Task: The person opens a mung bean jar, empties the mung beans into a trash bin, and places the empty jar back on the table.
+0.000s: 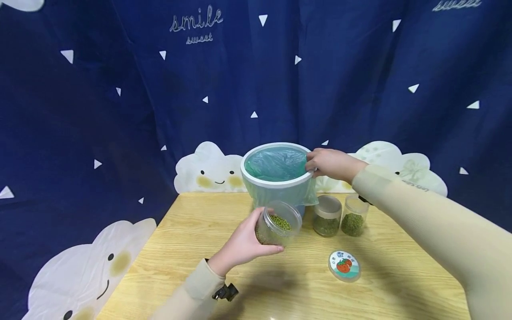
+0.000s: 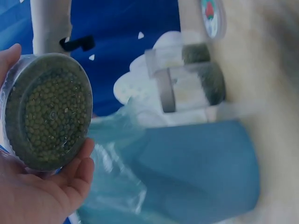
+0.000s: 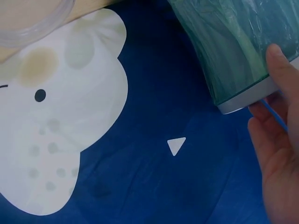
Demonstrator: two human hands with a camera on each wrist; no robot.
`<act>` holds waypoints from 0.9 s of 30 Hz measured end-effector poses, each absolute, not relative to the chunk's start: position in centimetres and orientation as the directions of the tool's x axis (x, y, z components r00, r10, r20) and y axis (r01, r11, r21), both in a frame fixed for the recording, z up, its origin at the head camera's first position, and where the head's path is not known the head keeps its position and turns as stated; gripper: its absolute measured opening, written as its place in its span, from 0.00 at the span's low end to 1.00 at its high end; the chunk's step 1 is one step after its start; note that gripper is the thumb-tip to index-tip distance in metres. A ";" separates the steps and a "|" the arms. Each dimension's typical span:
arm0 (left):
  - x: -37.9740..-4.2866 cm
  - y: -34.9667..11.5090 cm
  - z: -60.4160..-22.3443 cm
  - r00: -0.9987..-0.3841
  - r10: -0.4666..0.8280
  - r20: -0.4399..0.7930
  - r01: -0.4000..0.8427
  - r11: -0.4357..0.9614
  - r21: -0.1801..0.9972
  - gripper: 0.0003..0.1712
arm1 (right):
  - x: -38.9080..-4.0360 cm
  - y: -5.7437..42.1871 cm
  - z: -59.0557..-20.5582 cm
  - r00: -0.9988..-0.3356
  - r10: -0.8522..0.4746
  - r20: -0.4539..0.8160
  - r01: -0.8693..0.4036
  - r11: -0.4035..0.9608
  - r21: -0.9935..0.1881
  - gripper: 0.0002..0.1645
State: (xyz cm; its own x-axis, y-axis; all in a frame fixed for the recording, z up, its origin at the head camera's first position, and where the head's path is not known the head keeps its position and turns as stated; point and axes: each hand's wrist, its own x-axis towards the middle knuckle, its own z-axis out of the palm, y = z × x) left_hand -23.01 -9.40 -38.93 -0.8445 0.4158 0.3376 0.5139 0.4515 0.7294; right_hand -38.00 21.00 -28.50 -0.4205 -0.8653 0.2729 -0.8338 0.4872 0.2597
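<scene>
My left hand (image 1: 240, 246) holds a clear plastic jar (image 1: 266, 233) of green mung beans around its side. The jar has no lid on and tilts in front of a trash bin. In the left wrist view the jar's base (image 2: 58, 112) shows beans lying behind it. My right hand (image 1: 334, 163) grips the right side of the bin's white rim (image 1: 276, 183), with the thumb outside over the bag, as the right wrist view shows. A translucent green bag (image 1: 276, 162) lines the blue bin (image 2: 201, 172) and hangs over its outside.
Right of the bin stand two clear jars, a wider one (image 1: 327, 226) and a narrower one (image 1: 353, 223), both holding green contents. A round lid with a red fruit picture (image 1: 345, 266) lies on the wooden table (image 1: 208, 218). Behind hangs a dark blue curtain (image 1: 224, 120).
</scene>
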 end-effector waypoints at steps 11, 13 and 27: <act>-25.5 -11.4 -34.8 -0.879 0.319 0.354 0.471 0.471 0.745 0.53 | -37.7 20.9 -28.3 -0.424 -0.864 0.271 -0.829 0.491 0.268 0.13; -25.8 -11.6 -34.2 -0.877 0.316 0.361 0.476 0.469 0.744 0.53 | -37.7 20.8 -28.2 -0.423 -0.867 0.263 -0.829 0.487 0.275 0.13; -29.0 -12.5 -32.1 -0.882 0.288 0.373 0.468 0.445 0.763 0.47 | -37.5 20.3 -27.5 -0.449 -0.870 0.204 -0.823 0.492 0.284 0.13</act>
State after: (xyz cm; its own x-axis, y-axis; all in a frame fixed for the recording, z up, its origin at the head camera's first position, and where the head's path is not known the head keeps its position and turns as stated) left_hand -28.97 -12.49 -32.10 -0.8821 0.2876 0.3731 0.4680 0.4455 0.7632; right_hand -37.54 20.30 -27.55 -0.4495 -0.8697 0.2038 -0.8231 0.4919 0.2839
